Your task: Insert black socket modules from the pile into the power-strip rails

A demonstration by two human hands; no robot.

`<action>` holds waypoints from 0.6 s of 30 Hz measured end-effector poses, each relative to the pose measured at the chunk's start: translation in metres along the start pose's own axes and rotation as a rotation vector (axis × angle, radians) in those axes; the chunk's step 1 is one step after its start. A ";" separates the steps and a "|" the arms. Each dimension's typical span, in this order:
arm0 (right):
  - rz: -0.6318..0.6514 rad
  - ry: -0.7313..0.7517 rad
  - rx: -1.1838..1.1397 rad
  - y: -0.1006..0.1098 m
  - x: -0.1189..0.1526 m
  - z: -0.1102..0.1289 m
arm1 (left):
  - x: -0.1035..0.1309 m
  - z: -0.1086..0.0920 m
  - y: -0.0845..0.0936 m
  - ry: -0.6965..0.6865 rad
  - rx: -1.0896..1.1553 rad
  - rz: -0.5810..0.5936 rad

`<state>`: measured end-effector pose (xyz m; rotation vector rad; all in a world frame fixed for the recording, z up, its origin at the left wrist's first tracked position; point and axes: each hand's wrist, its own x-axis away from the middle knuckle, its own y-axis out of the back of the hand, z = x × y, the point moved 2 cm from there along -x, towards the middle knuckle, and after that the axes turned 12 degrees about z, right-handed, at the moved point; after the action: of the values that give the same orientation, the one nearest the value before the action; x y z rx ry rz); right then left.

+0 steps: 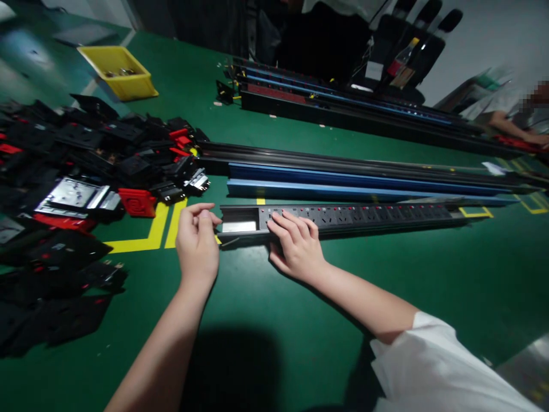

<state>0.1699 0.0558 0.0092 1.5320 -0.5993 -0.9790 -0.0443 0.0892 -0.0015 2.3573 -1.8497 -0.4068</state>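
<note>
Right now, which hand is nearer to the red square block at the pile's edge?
Left. The left hand is by the left end of the black strip, apart from the red block; the right hand is on the strip, farther right.

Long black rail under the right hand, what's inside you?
A row of black sockets with red dots, and a pale patch towards the left end. The right hand covers some sockets; whatever's beneath them is hidden.

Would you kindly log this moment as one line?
right hand: on socket strip | left hand: at strip's left end, fingers curled | beyond strip: blue channel
</note>
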 end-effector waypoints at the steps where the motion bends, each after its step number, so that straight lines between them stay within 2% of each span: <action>1: -0.016 0.004 -0.011 0.000 -0.001 0.000 | 0.000 0.000 0.000 0.005 0.003 -0.002; 7: -0.033 -0.024 -0.051 0.004 -0.002 0.002 | 0.001 -0.002 0.003 0.015 0.011 -0.010; 12: 0.060 0.029 -0.012 0.008 -0.003 0.004 | 0.002 -0.008 0.005 -0.003 -0.035 -0.028; 15: 0.113 0.056 0.000 0.007 -0.004 0.005 | -0.001 -0.019 0.015 -0.026 -0.099 -0.070; 18: 0.114 0.054 -0.006 0.006 -0.004 0.004 | -0.005 -0.038 0.037 -0.116 -0.238 -0.158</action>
<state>0.1654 0.0551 0.0164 1.4976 -0.6380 -0.8497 -0.0697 0.0823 0.0452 2.3654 -1.5608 -0.7507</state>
